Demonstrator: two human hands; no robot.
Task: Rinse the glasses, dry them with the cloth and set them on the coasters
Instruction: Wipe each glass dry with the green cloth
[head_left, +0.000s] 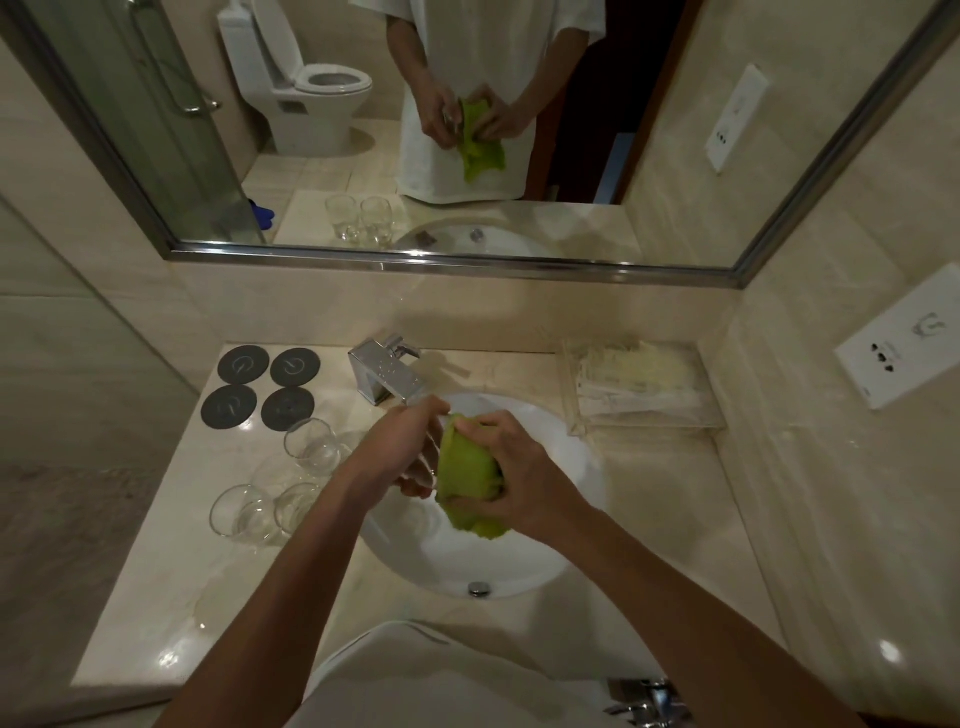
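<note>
While the left hand (402, 441) grips a clear glass (425, 462) over the sink (545, 566), the right hand (511, 475) clutches the green cloth (467, 467) against it — drying. Next, probably: set it on 1 of 4 coasters (243, 365); 3 glasses (311, 448) wait alongside.

cloth (470, 480): fuzzy fabric | faucet (387, 371): shiny metal | counter (218, 561): glossy stone

Green cloth (470, 480) and glass (423, 462) over sink (566, 441)

Both forearms reach forward; the left hand (402, 447) is curled, the right hand (511, 475) just beside it, fingers clenched.
</note>
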